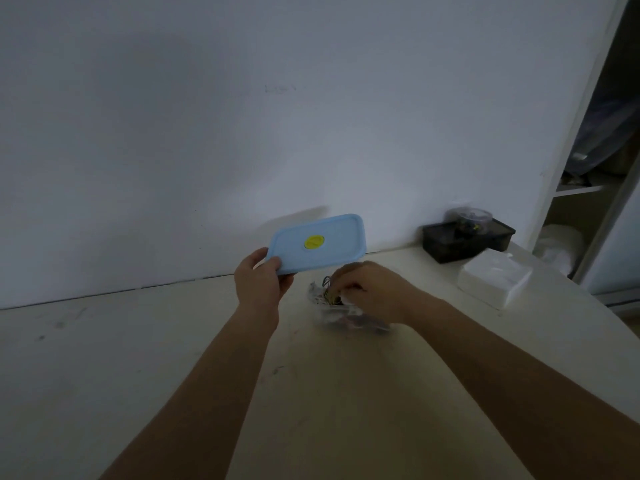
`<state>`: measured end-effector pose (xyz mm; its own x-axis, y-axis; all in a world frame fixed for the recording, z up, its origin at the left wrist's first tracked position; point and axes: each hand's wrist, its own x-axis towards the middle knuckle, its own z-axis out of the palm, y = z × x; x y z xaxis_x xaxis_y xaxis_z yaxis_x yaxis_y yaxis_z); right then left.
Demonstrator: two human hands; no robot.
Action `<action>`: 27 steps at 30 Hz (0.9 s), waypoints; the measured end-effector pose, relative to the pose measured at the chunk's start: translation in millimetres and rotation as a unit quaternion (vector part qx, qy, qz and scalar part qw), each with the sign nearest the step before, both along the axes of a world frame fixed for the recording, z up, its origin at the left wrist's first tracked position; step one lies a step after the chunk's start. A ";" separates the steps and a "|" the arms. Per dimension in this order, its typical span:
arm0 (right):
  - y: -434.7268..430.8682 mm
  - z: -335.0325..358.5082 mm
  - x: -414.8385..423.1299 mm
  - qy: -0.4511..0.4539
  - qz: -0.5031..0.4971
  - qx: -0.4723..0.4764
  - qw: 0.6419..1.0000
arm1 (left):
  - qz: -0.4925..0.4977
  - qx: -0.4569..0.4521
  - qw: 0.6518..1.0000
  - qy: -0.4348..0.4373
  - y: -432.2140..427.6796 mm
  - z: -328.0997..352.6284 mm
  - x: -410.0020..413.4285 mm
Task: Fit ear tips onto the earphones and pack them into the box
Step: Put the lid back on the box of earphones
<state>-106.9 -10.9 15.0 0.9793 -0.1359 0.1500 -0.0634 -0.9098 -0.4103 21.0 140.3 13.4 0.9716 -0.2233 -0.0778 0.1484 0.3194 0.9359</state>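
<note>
Now our left hand (257, 284) is raised above the table (138, 358), thumb on top and fingers underneath, pinching one corner of the pale blue lid (341, 237). The lid is lifted clear of the box and tilted, its top face turned toward us, with a round yellow valve (314, 242) near its middle.

Our right hand (369, 289) is down at the clear box (349, 320), which stands open on the table just beside and below the lid. The fingers are curled downward over the box mouth, onto a dark tangle that we take for the earphones (327, 294); a loop of thin cable sticks up next to the fingertips. That spot is blurred, so we cannot tell whether the fingers really grip the tangle or only touch it. We cannot make out any ear tips either.

The two hands are apart, left one higher, right one lower and nearer the wall.

At the far right of the table, against the wall, sits a black box (450, 247) with a round clear tub (469, 216) on top. A white tissue pack (495, 280) lies just in front of it. A white shelf unit (575, 190) stands beyond the table's right end.
</note>
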 end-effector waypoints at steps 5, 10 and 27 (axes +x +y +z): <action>-31.9 6.3 -37.8 -0.149 -0.159 0.174 0.960 | -0.036 0.011 0.999 -0.003 -3.8 -2.8 -5.5; -37.6 -0.7 -47.5 -0.118 -0.213 0.326 0.913 | -0.067 0.078 0.993 -0.053 -10.0 -11.2 -20.4; -51.9 -29.4 -25.5 -0.032 -0.344 0.099 0.933 | -0.022 0.409 0.881 -0.234 -18.2 -26.8 -20.9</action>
<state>-132.4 -62.7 -14.4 0.6403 -0.7600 0.1117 -0.5735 -0.5697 -0.5887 0.1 122.1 -13.3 0.9317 -0.3170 0.1773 -0.3205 -0.4881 0.8118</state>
